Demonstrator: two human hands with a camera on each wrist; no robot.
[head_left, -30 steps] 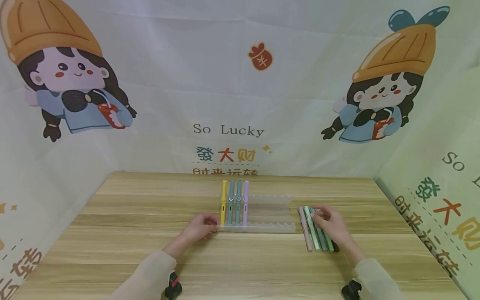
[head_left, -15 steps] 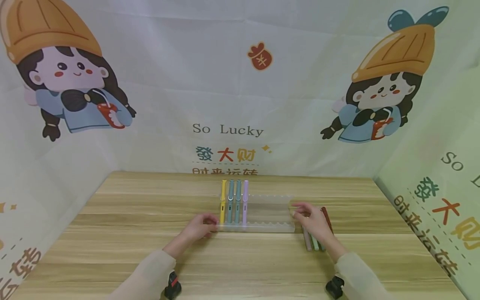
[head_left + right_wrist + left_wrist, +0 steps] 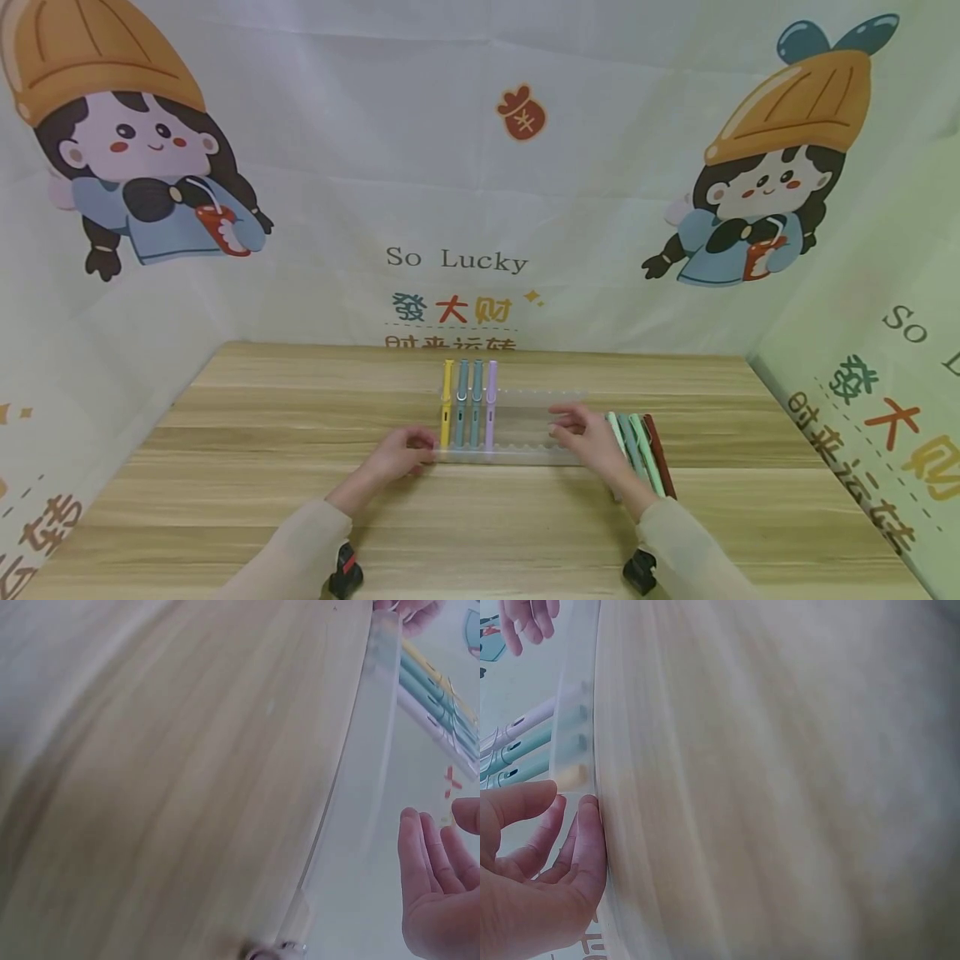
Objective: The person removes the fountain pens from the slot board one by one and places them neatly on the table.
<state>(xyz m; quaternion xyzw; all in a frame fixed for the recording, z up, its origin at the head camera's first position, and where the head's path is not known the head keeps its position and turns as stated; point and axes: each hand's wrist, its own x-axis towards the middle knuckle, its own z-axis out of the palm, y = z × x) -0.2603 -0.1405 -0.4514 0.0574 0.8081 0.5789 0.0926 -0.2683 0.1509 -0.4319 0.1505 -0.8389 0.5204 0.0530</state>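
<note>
A clear plastic pen rack (image 3: 525, 456) with scalloped rails lies at the middle of the table. Side by side at its left end sit a yellow pen (image 3: 446, 412), two teal pens (image 3: 469, 417) and a lilac pen (image 3: 491, 417). My left hand (image 3: 405, 452) holds the rack's left front corner, its thumb and fingertips at the end of the front rail (image 3: 574, 735). Over the rack's right part hovers my right hand (image 3: 592, 437). In the right wrist view its fingers (image 3: 435, 855) are nearly straight, the thumb apart, with nothing between them.
Right of the rack lies a row of loose pens: light green, teal, green and a dark red pen (image 3: 658, 454). My right hand and wrist partly cover them. A printed cloth (image 3: 480, 192) hangs behind the wooden table (image 3: 480, 533).
My right hand has moved left from the loose pens to over the rack's right part. My left hand stays at the rack's corner, and the racked pens have not moved.
</note>
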